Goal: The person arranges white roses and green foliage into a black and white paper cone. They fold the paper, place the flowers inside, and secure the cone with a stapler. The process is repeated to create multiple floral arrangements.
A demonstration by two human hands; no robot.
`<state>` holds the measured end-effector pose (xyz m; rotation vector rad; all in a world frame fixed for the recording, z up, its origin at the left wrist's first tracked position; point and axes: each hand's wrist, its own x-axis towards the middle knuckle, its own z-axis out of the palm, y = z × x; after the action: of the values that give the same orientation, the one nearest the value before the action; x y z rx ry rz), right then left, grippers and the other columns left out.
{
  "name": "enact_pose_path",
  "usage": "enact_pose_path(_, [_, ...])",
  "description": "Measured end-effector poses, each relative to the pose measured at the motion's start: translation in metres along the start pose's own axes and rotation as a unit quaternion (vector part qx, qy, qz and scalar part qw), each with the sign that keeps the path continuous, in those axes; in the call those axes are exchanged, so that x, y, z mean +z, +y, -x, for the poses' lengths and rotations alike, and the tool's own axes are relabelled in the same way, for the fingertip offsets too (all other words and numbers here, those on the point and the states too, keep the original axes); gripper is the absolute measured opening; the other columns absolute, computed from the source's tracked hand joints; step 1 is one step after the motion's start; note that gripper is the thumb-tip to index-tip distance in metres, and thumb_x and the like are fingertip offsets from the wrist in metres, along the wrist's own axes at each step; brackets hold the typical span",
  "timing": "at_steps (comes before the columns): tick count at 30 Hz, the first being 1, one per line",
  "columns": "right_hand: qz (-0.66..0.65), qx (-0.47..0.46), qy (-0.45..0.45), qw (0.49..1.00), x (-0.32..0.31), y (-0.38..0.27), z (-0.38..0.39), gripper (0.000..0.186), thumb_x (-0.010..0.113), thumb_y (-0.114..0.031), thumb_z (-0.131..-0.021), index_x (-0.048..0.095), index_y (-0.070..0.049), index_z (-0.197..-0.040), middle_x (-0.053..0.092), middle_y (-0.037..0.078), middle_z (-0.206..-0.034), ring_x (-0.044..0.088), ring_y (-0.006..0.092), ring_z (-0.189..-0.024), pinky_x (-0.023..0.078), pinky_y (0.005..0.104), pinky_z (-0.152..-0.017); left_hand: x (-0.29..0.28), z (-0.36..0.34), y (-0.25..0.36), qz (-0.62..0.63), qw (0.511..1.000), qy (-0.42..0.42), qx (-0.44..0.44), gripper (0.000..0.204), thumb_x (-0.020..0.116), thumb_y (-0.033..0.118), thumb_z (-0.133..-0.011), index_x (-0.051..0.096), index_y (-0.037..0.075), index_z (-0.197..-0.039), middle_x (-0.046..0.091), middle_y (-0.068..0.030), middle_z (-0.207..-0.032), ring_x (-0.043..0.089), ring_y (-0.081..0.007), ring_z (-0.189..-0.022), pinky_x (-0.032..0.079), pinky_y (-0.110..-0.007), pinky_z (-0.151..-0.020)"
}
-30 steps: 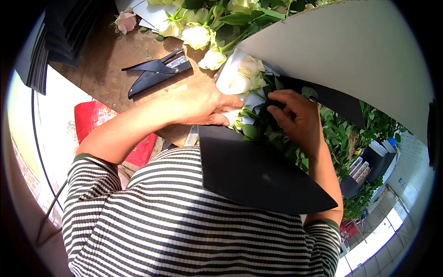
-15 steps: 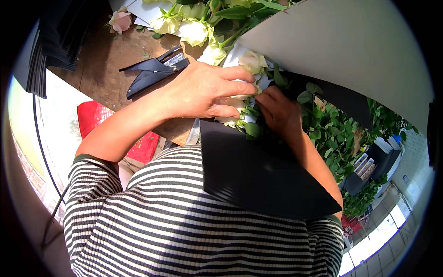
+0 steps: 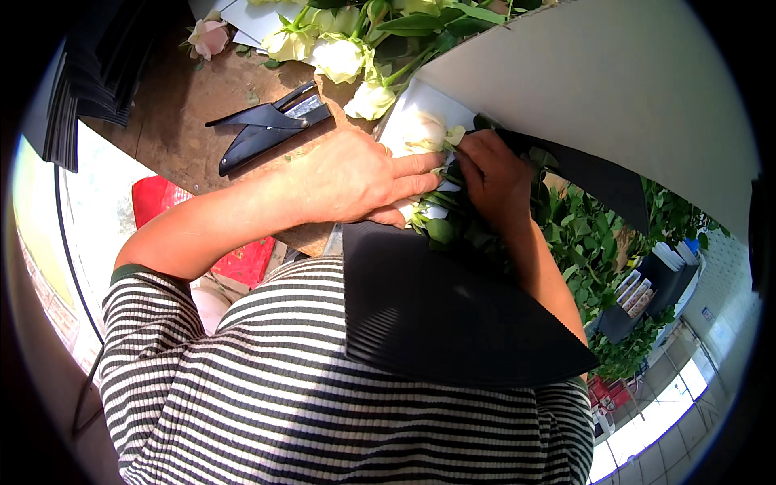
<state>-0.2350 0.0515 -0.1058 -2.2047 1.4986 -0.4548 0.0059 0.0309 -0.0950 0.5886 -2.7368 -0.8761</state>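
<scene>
Several white roses (image 3: 420, 129) lie together on a white sheet (image 3: 404, 105) inside black wrapping paper (image 3: 444, 307). My left hand (image 3: 364, 178) reaches over them from the left. Its fingers and thumb are bent around the rose heads and hide part of them. My right hand (image 3: 495, 179) is closed beside the roses, its fingers curled around the leafy stems just below the heads. What lies inside that fist is mostly hidden. A green leaf (image 3: 440, 231) sticks out between the two hands, above the black paper.
A black stapler (image 3: 271, 128) lies on the brown table (image 3: 182, 105). Other pale roses (image 3: 339, 58) and a pink rose (image 3: 208, 39) lie at the far side. Black stacked sheets (image 3: 89, 97) stand left. A large pale sheet (image 3: 598, 97) rises at the right, with green foliage (image 3: 590, 234) below it.
My left hand has slid slightly left and down, uncovering more of the upper rose and white sheet. My right hand has shifted up a little, fingers still curled.
</scene>
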Motion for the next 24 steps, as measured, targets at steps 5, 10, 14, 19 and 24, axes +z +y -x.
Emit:
enact_pose_path(5, [0.032,-0.009,-0.021,0.999,0.004,0.001,0.011,0.024,0.058,-0.008,-0.080,0.062,-0.015,-0.103,0.059,0.000,-0.089,0.063,0.0236,-0.070,0.051,0.0362,-0.057,-0.014,-0.009,0.000,0.029,1.000,-0.003,0.013,0.041,0.072,0.035,-0.072,0.059,0.005,-0.096,0.037,-0.0134,-0.143,0.065,-0.0247,-0.072,0.054,-0.038,-0.062])
enact_pose_path(10, [-0.132,-0.035,-0.055,0.989,-0.079,-0.025,-0.007,0.014,0.063,-0.008,-0.081,0.063,-0.004,-0.095,0.061,0.007,-0.086,0.064,0.0221,-0.069,0.050,0.0293,-0.058,-0.032,-0.023,0.008,-0.001,0.994,-0.098,-0.047,0.057,0.075,0.047,-0.068,0.058,0.007,-0.105,0.039,-0.0167,-0.142,0.067,-0.0326,-0.073,0.054,-0.042,-0.065])
enact_pose_path(14, [-0.427,-0.006,0.302,0.852,-0.188,0.007,-0.009,0.016,0.063,-0.012,-0.090,0.068,0.000,-0.099,0.065,0.004,-0.074,0.061,0.0088,-0.069,0.049,0.0246,-0.061,-0.027,-0.020,0.009,0.068,0.993,-0.063,-0.068,0.069,0.078,0.049,-0.067,0.054,0.008,-0.118,0.040,-0.0184,-0.141,0.066,-0.0353,-0.081,0.054,-0.044,-0.066])
enact_pose_path(19, [0.239,0.031,0.305,0.922,-0.167,0.120,-0.012,0.025,0.064,-0.012,-0.085,0.062,-0.009,-0.109,0.061,0.006,-0.098,0.058,0.0244,-0.094,0.046,0.0346,-0.080,-0.026,-0.028,0.013,0.020,0.997,-0.063,-0.043,0.079,0.076,0.050,-0.068,0.045,0.008,-0.127,0.040,-0.0161,-0.142,0.066,-0.0350,-0.081,0.053,-0.045,-0.069])
enact_pose_path(24, [0.149,-0.014,0.401,0.904,-0.225,0.114,-0.005,0.022,0.060,-0.006,-0.089,0.063,-0.006,-0.111,0.063,0.006,-0.092,0.059,0.0188,-0.085,0.047,0.0290,-0.076,-0.023,-0.023,0.011,0.053,0.992,-0.079,-0.082,0.079,0.073,0.049,-0.071,0.043,0.005,-0.129,0.038,-0.0122,-0.144,0.066,-0.0331,-0.084,0.051,-0.048,-0.077])
